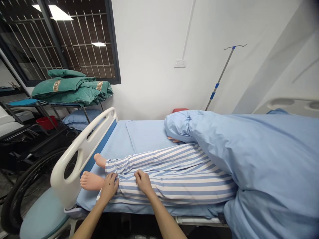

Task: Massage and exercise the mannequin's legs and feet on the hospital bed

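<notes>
A figure with smooth, doll-like feet lies on the bed in blue-and-white striped trousers (184, 181). Around the nearer trouser leg, just above the near foot (91, 181), the fingers of my left hand (109, 186) are closed. My right hand (143, 181) has its fingers curled in on the same leg further up, pinching the cloth around the shin. Beyond it lies the far foot (100, 160), bare below its cuff. A light blue quilt (239, 146) covers the upper body; part of a hand (173, 139) shows under its edge.
The white footboard (72, 159) rises at the left end of the bed. Beside it are a round teal stool seat (42, 214) and a wheelchair wheel (15, 199). Folded green bedding (74, 88) lies under the window. An IV pole (220, 78) stands behind the bed.
</notes>
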